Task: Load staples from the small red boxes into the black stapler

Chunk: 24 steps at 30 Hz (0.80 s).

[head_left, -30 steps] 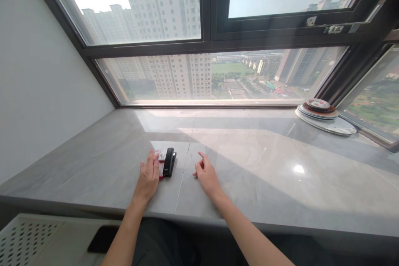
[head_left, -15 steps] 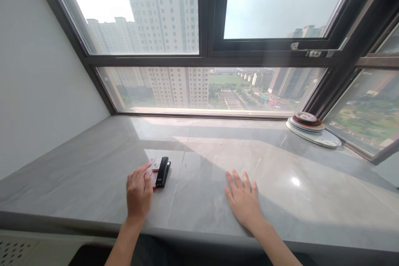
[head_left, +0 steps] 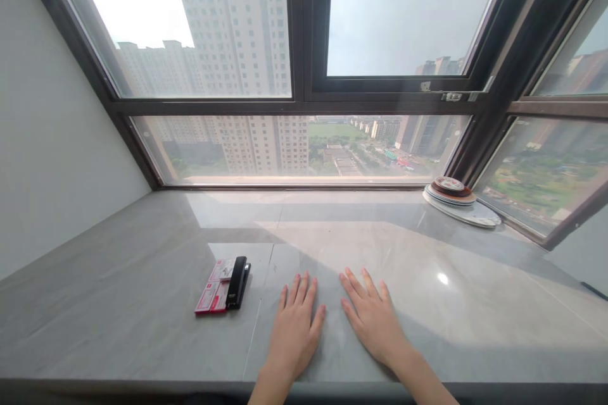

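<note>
My left hand (head_left: 295,328) lies palm down on the grey marbled ledge (head_left: 137,323), fingers stretched out and nothing in them. To its right, also flat on the ledge, rests my right hand (head_left: 373,319) with its fingers spread. A black stapler (head_left: 236,283) stands on the ledge to the left of my left hand, apart from it. Against the stapler's left side sit small red and white boxes (head_left: 209,297). A little clear or silvery piece (head_left: 227,271) shows on top of the rear box, too small to name.
At the far right corner a stack of plates (head_left: 451,193) sits on a pale oval board (head_left: 484,216) beside the window. Dark window frames (head_left: 304,106) border the back of the ledge. A white wall (head_left: 61,139) rises on the left.
My left hand has left the boxes beside the stapler and moved right, and now lies flat near my right hand. The right hand stays flat. The view has shifted slightly.
</note>
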Available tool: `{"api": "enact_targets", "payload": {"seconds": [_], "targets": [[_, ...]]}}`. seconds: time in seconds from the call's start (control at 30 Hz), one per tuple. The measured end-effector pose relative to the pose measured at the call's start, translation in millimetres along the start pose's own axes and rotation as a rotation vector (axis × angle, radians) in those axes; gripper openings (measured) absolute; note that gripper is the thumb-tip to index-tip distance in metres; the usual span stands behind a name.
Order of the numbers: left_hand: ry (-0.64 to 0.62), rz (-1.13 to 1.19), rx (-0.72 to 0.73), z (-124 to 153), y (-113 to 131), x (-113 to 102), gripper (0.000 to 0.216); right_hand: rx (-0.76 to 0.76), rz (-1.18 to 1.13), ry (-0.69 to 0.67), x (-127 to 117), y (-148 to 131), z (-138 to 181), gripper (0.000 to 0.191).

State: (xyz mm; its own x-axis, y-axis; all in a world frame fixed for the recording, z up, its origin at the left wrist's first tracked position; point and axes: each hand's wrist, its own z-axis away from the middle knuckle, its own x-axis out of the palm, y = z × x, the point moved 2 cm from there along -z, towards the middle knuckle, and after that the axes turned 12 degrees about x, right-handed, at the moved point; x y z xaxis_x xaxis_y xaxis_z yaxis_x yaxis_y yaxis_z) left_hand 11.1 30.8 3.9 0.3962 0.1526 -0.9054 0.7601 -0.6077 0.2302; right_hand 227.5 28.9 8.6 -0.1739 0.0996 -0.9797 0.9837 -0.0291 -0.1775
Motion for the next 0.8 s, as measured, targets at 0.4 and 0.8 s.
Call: {"api": "enact_targets", "payload": {"seconds": [0.4,0.8], "targets": [[-0.011,0.000,-0.022,-1,3,-3,0.058,0.106,0.073,0.109,11,-13,6,0.061],[-0.004,0.013,-0.031,-2,5,-7,0.054,0.109,0.067,0.093,9,-11,7,0.062]]}}
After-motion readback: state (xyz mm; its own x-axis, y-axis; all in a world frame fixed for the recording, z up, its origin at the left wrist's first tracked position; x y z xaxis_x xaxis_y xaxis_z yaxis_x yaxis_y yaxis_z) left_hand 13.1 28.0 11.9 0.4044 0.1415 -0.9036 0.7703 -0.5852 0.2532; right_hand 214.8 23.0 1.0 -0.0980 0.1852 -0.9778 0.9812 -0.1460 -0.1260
